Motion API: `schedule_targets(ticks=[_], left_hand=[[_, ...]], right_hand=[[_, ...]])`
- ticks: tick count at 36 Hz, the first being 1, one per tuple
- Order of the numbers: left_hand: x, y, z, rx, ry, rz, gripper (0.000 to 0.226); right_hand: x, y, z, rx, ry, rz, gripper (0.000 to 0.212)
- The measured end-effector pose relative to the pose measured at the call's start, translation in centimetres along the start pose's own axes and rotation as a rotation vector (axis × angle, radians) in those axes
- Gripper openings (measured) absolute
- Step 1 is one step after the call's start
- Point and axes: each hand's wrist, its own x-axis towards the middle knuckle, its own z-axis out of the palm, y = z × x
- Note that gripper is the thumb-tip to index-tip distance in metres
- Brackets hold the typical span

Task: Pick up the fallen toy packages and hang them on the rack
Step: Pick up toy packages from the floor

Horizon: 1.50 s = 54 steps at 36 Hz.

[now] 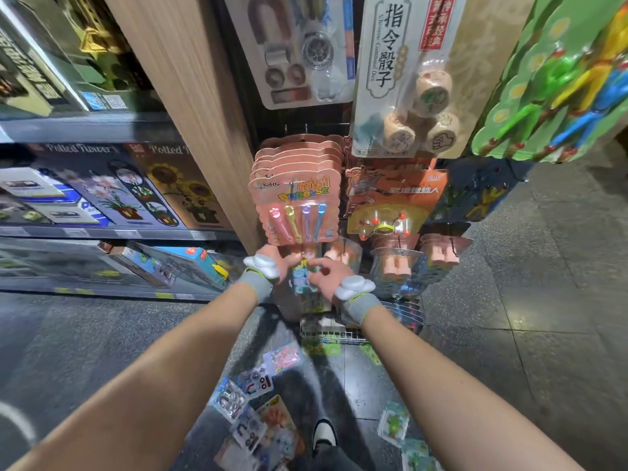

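Two hands, left hand and right hand, meet close together, pinching a clear blister package of teal rings low on the black display rack. Hanging pink bubble-wand cards crowd just above it. More fallen toy packages lie scattered on the grey speckled floor.

We record a speckled grey floor bearing:
- a heap of fallen toy packages at the middle
- one pink package lying apart from the heap
- green packages to the right
- a shoe between them

On the rack we record stacked pink bubble cards, with an orange card beside them.
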Motion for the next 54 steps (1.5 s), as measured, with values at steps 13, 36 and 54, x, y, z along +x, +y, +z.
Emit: schedule_targets(ticks=[13,36,54], left_hand=[[1.7,-0.2,0.7,0.036,-0.03,0.107,0.045],[-2.1,-8.0,4.9,-0.143,-0.222,0.073,0.037],[-3.2,-30.4,11.3,-0.044,-0.554,0.278,0.028]], right_hand=[[3.9,0.7,1.9,0.028,0.0,0.107,0.045],[2.8,3.2,5.4,0.065,0.151,0.218,0.028],[-7.5,6.5,27.5,0.216,0.247,0.569,0.015]])
